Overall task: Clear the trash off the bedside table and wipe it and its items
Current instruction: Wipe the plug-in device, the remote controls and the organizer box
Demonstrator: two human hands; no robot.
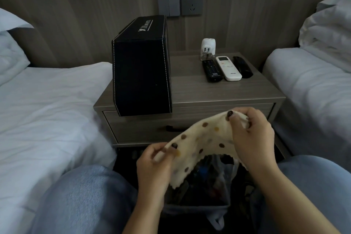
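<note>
Since no loose litter shows anywhere on the bedside table (218, 91), the clearing part of the job looks finished, and the wiping looks about to start or only partly done; nothing in view tells which surfaces have been wiped. On its left side stands a large black box (142, 74), reaching to the front edge. At the back right, well apart from the box, three remotes lie side by side: a black remote (211, 70), a white remote (228, 68) and another dark one (243, 66), with a small white plug adapter (208, 48) just behind them. Each of these probably needs lifting so the wood beneath can be wiped.

Below the table's front edge, between the person's knees, sits a bin (205, 186) lined with a plastic bag and holding dark rubbish, which fits the trash having gone in there.

Above the bin, both hands hold a cream dotted cloth (205, 138) stretched between them, not touching the table. The right hand (252, 135) has its fingers curled round one bunched corner, up near the drawer front. The left hand (155, 159) pinches the opposite corner lower down, thumb against curled fingers.
</note>
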